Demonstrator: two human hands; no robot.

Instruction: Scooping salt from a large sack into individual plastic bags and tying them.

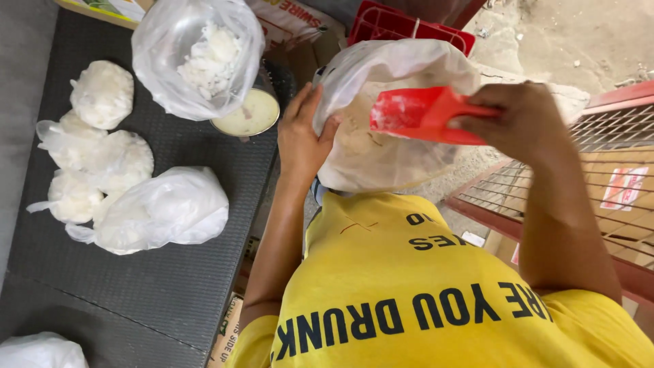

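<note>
Beside dark table, bag against left hand

Dark woven desk occupies the left. Bare, dusty concrete floor lies at upper right. Red metal wire-mesh rack stands at right. Lighting: daylight, diffuse.

Red scoop, clear bag of off-white powder, yellow shirt with black lettering, dark woven mat, red crate.

Shop stall — bagged powder, crate
</note>
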